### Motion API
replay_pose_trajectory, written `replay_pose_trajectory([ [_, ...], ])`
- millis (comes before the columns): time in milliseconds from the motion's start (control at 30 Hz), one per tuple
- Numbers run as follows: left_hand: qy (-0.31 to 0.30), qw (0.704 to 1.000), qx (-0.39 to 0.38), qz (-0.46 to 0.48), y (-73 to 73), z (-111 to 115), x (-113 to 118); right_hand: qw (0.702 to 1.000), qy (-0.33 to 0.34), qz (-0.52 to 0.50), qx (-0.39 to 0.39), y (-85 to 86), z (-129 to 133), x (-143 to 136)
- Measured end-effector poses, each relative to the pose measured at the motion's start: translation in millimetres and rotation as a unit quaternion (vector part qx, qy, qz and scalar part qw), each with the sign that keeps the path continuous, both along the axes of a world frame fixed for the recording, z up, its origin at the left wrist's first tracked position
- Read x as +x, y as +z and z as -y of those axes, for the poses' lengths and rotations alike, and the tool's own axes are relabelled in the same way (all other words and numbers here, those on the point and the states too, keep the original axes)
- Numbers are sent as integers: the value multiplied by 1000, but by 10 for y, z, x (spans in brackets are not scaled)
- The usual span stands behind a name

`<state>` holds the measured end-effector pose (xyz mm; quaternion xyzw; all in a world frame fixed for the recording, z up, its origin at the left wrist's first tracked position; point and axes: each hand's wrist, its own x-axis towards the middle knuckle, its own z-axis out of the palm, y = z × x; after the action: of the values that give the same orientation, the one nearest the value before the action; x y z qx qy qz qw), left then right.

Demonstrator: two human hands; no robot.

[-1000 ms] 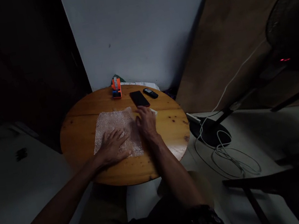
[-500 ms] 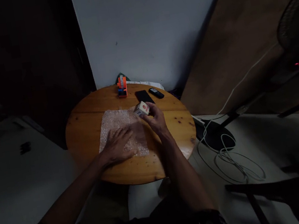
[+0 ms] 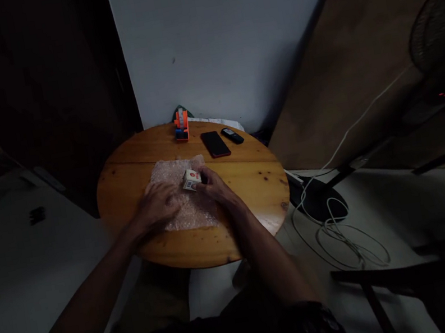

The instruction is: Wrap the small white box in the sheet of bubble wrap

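A small white box [image 3: 192,179] with red print and a dark barcode-like patch is held in the fingers of my right hand [image 3: 215,186], over the middle of a sheet of bubble wrap [image 3: 191,211]. Whether the box touches the wrap is hard to tell. My left hand [image 3: 157,204] rests on the left side of the sheet, palm down, its fingers loosely bent and pointing toward the box. Part of the wrap's left edge is hidden under that hand. The sheet lies flat on a round wooden table [image 3: 251,184].
Behind the wrap are an orange tape dispenser [image 3: 181,125], a black smartphone [image 3: 215,144] and a small keypad phone [image 3: 232,135]. A wall [image 3: 219,47] stands at the table's far edge. Coiled white cable [image 3: 345,237] lies on the floor to the right, near a fan [image 3: 441,22].
My right hand has brought the box left and down over the bubble wrap, uncovering the smartphone. My left hand has slid left toward the sheet's edge, its fingers more bent.
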<state>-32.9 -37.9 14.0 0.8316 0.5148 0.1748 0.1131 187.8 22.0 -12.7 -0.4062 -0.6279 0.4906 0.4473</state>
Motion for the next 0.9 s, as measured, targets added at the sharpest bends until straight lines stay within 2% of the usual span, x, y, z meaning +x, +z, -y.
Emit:
replay_pose_trajectory([
  [133, 43, 998, -25, -37, -147, -48, -88, 1000, 5, 1, 29, 5, 5, -33],
  [233, 51, 998, -21, -40, -228, -45, -80, 998, 21, 31, 57, 1, 17, -49],
  [367, 45, 998, -19, -35, -227, -31, -73, 986, 36, 130, 97, -21, 40, -38],
  [433, 45, 998, -23, -32, -213, -25, -75, 985, 45, 141, 92, -29, 46, -26],
  [600, 53, 998, -20, -18, -200, -8, -63, 991, 26, 118, 62, 1, 63, -20],
  [767, 51, 998, -34, -11, -196, -14, -52, 994, 101, -7, -32, 143, 149, 3],
  [900, 40, 999, -33, 5, -210, -23, -63, 991, 104, -69, -40, 242, 207, 56],
])
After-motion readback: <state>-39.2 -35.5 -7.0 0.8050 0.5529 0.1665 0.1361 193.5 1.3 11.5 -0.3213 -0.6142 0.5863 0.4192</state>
